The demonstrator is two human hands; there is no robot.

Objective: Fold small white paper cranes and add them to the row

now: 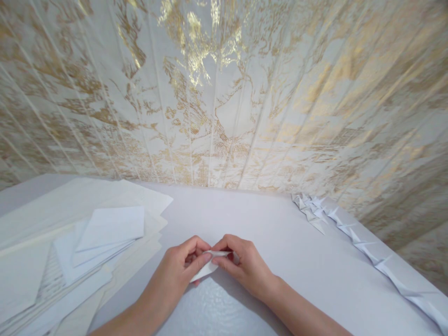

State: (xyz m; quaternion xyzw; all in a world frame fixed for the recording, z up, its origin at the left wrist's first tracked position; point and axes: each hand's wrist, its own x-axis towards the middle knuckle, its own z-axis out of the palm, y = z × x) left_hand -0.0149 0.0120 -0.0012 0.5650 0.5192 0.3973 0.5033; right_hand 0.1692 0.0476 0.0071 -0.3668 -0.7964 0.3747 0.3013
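Grip: left hand (177, 274) and right hand (245, 267) pinching folded paper (206, 271); likely light, flimsy, crease-prone; best held at edges.

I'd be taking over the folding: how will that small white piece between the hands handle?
The folded paper looks thin and small, so probably very light. Its creases likely stiffen it a little, though a firm squeeze would probably crush it.

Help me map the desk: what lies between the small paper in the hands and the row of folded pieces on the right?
Nothing: in the head view, only bare table separates the small paper from the row of folded pieces.
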